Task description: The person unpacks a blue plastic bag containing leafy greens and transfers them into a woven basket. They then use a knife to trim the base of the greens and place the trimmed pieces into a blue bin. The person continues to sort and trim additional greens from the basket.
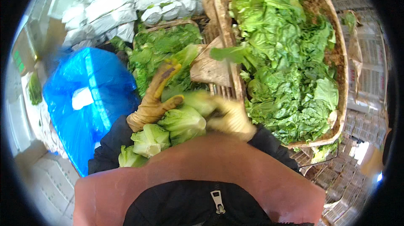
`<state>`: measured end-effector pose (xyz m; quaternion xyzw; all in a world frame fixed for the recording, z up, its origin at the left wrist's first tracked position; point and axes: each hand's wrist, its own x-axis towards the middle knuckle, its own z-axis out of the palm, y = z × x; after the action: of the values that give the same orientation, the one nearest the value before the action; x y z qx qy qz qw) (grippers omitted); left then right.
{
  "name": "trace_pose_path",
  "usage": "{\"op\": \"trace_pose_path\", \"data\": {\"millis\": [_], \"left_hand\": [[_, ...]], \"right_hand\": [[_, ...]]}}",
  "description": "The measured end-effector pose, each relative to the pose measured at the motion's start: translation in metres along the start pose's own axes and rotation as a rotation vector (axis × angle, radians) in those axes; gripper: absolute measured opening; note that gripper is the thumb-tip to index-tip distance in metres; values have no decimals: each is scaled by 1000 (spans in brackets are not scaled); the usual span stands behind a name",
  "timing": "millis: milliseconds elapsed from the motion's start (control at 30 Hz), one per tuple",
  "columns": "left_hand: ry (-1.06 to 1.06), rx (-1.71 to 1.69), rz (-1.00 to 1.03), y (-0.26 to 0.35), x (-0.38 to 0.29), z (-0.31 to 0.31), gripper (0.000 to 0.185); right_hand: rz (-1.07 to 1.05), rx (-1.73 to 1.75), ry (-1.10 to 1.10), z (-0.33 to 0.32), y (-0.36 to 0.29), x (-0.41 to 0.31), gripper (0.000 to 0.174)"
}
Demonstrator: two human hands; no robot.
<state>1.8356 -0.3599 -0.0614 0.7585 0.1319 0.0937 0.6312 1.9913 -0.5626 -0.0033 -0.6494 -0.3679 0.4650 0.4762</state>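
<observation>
My left hand [154, 99], in a stained yellow-tan glove, is raised with its thumb and fingers apart and nothing between them. Its thumb lies just above a trimmed pale-green lettuce head [186, 123]. A similar glove covers my right hand [233, 120], which is blurred by motion. Its fingers curl against a blurred lettuce head [197, 101]; whether they also hold a tool is hidden by the blur. Two more lettuce heads, a nearer one [151, 140] with its cut stem facing me and a partly hidden one [132, 157], rest against my reddish apron [202, 156].
A large dirty plastic crate [342, 68] of loose lettuce leaves stands at the right. Behind my hands is a smaller crate of greens [167, 38]. A full blue plastic bag [91, 84] bulges at the left. White wrapped bundles [104, 2] are stacked at the back.
</observation>
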Motion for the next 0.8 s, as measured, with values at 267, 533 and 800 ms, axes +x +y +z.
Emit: {"op": "trace_pose_path", "data": {"millis": [267,533,800], "left_hand": [[-181,-1288,-776,17,-2,-2,46],[-252,-847,-348,47,-9,-39,52],[-777,-705,-293,-9,27,28,67]], "right_hand": [[-167,-542,202,-88,-28,4,56],[236,-1562,726,-311,-33,34,34],[-504,-1140,1142,-267,-54,-89,27]]}}
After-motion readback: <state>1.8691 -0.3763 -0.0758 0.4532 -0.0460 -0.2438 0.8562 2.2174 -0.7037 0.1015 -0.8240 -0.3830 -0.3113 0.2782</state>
